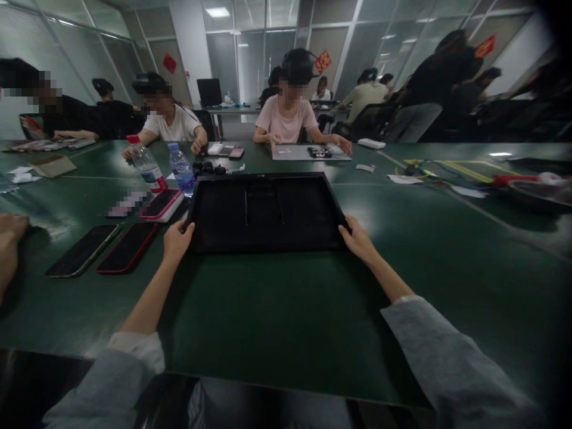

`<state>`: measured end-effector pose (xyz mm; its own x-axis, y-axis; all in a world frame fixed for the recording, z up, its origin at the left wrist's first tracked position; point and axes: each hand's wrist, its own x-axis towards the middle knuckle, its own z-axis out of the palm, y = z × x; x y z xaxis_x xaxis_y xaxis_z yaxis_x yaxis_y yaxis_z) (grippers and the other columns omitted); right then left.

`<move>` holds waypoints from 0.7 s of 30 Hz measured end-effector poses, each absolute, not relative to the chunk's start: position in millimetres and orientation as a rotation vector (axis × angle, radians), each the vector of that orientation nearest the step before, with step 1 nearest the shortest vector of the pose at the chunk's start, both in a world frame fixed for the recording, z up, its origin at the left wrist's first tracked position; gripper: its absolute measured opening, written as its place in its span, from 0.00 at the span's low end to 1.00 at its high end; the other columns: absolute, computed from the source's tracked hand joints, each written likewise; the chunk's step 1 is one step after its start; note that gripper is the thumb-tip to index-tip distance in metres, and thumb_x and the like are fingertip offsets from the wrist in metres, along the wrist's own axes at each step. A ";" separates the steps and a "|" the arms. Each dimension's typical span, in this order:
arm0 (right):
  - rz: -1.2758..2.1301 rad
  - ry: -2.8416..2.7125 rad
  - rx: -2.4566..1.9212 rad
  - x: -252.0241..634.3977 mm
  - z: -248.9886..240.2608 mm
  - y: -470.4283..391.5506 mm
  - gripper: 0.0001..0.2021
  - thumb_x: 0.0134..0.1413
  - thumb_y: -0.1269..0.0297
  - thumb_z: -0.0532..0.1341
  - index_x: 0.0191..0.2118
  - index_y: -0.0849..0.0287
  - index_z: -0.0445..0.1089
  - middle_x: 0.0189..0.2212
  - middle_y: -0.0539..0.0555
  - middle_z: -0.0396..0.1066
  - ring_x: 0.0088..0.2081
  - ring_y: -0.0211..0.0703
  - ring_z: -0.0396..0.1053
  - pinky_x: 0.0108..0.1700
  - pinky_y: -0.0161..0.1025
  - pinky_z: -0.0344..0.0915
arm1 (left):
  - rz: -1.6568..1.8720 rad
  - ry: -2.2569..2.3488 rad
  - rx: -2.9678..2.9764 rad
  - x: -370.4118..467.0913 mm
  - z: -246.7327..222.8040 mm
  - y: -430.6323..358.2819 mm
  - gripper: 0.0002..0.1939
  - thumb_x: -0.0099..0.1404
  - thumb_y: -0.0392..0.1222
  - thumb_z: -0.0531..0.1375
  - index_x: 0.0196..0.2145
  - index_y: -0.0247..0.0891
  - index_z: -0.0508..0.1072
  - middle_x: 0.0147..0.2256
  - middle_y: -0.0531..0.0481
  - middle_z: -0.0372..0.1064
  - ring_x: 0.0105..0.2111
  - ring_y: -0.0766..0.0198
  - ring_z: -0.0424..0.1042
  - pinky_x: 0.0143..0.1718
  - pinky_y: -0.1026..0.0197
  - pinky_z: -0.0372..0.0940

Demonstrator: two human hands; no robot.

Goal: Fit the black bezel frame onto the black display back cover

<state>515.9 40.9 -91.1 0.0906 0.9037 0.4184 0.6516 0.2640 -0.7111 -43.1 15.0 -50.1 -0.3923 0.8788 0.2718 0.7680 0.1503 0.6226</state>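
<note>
A wide black tray-like frame (218, 208) with a raised rim is in front of me over the green table (286, 322), its far edge near the bottles. My left hand (177, 239) grips its left side near the front corner, thumb on the rim. On the opposite side, my right hand (355, 238) holds the right rim the same way, with its fingers partly hidden behind the edge. Two thin upright lines and a dark raised part show in the middle of the black frame.
Left of the frame lie a dark phone (83, 250), a red-edged phone (128, 247) and a pink-edged phone (161, 204). Behind them stand a red-capped bottle (147, 167) and a blue-capped bottle (182, 170). Cables (447, 170) lie right. People sit across; another person's hand (11, 238) is far left.
</note>
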 end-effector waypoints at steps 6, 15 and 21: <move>0.293 -1.617 -1.545 512.7 -96.2 42.1 0.32 0.62 0.48 0.55 0.68 0.56 0.63 0.67 0.62 0.65 0.68 0.62 0.61 0.71 0.63 0.56 | 0.942 2.375 1.703 -34.2 -44.7 7.9 0.27 0.73 0.56 0.52 0.59 0.37 0.74 0.57 0.35 0.74 0.56 0.44 0.74 0.58 0.45 0.67; 0.221 -1.533 -1.612 507.8 -102.0 45.2 0.33 0.61 0.47 0.55 0.69 0.52 0.65 0.66 0.59 0.67 0.68 0.66 0.62 0.71 0.67 0.56 | 0.738 2.338 1.646 -29.6 -40.8 9.1 0.32 0.75 0.62 0.46 0.65 0.39 0.65 0.61 0.29 0.70 0.57 0.37 0.73 0.54 0.39 0.68; 0.213 -1.510 -1.645 507.7 -103.7 45.6 0.33 0.61 0.47 0.55 0.69 0.52 0.65 0.64 0.60 0.69 0.66 0.67 0.64 0.70 0.69 0.56 | 0.631 2.432 1.802 -27.1 -42.0 9.2 0.31 0.76 0.56 0.44 0.64 0.32 0.65 0.61 0.25 0.68 0.61 0.36 0.69 0.57 0.37 0.66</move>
